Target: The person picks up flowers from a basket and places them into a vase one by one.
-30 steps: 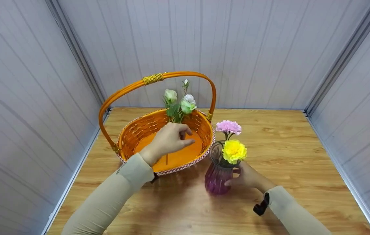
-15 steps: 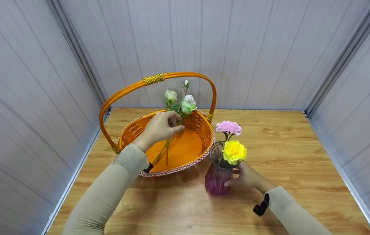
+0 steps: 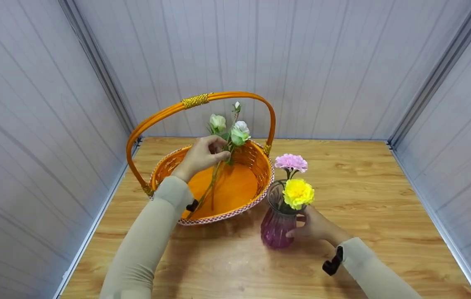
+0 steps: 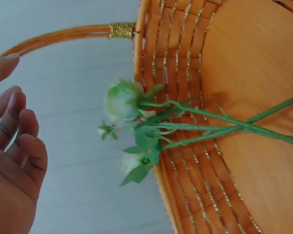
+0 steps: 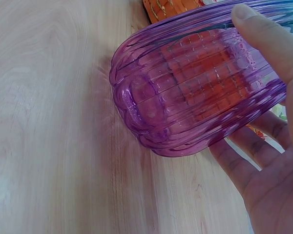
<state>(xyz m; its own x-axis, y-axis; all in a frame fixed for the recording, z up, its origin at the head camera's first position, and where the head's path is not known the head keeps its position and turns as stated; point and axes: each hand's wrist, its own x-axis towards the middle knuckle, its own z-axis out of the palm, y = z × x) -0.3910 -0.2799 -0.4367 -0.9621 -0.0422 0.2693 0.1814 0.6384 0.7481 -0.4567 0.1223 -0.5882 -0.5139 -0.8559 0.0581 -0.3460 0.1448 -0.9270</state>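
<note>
My left hand (image 3: 204,154) is over the orange woven basket (image 3: 235,189), its fingers loosely bent with nothing between them. Just beside it, a spray of white-green roses (image 3: 240,133) leans on the basket's far rim, stems running down across the bottom. The left wrist view has the hand (image 4: 12,165) apart from the rose stems (image 4: 234,127). My right hand (image 3: 316,227) grips a ribbed purple glass vase (image 3: 276,232), thumb on one side and fingers on the other, as the right wrist view confirms. A pink carnation (image 3: 291,162) and a yellow carnation (image 3: 298,193) stand in the vase.
The basket's tall arched handle (image 3: 195,100) with gold wrapping rises over the left hand's area. The wooden tabletop (image 3: 368,187) extends right of the vase. Pale panelled walls (image 3: 322,66) enclose the table at the back and both sides.
My left hand has drawn back leftward and slightly away over the basket, uncovering the rose stems. The roses, the vase and my right hand have stayed in place.
</note>
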